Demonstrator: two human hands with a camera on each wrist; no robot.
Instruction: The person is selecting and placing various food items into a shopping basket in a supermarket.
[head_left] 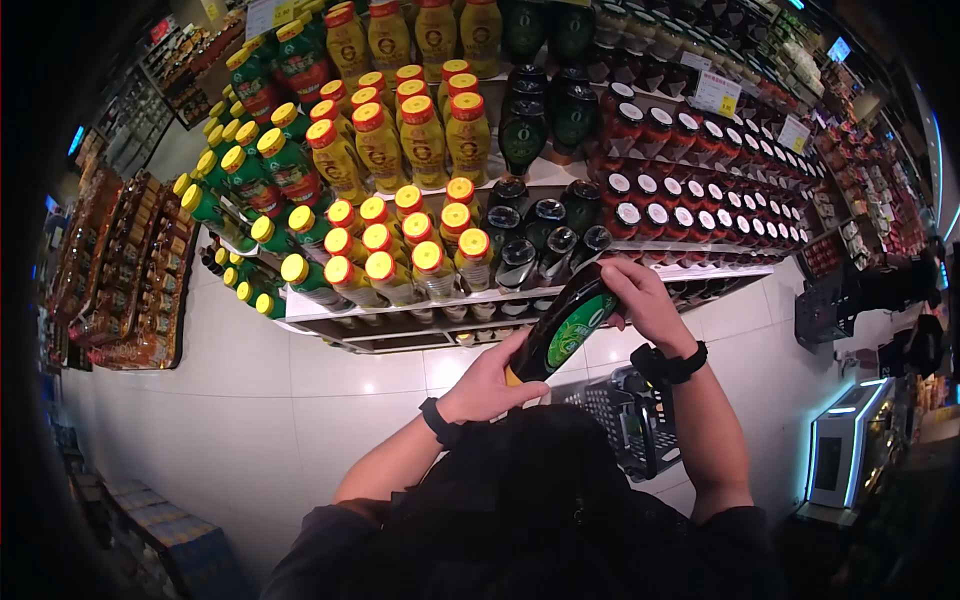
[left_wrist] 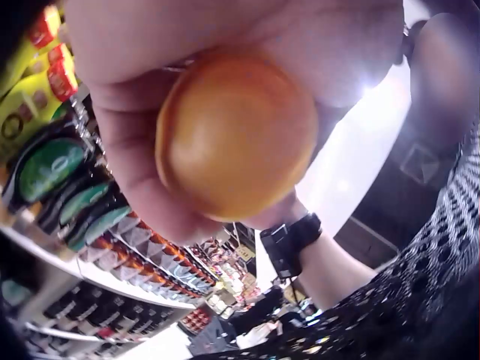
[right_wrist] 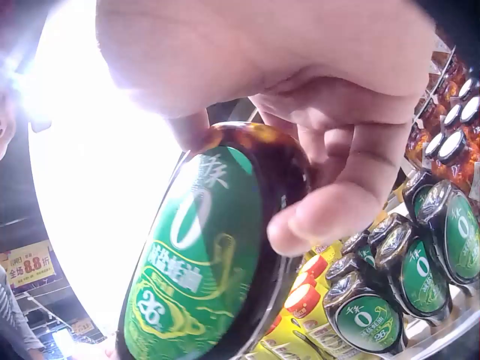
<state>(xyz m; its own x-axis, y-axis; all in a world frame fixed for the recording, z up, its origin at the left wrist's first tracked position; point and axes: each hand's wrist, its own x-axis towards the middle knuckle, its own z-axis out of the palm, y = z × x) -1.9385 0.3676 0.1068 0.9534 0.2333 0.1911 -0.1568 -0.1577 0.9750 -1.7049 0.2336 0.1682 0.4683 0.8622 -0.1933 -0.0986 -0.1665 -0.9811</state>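
A dark bottle of oyster sauce (head_left: 572, 322) with a green label lies slantwise between both hands, in front of the shelves. Near its cap end, the left hand (head_left: 492, 386) grips it. The round orange cap (left_wrist: 236, 139) faces the left wrist camera, with fingers curled behind it. At the base end, the right hand (head_left: 645, 303) holds the bottle between thumb and fingers. The right wrist view shows the green label (right_wrist: 187, 259) with a large white 0. Matching dark bottles (right_wrist: 367, 322) stand on the shelf beyond.
Tiered shelves carry yellow bottles (head_left: 378, 145), green-and-red bottles (head_left: 290, 165) and jars with white lids (head_left: 655, 215). A grey shopping basket (head_left: 600, 405) is below the right forearm. Packaged goods fill a rack (head_left: 120, 260) at left; a lit cabinet (head_left: 838, 455) stands at right.
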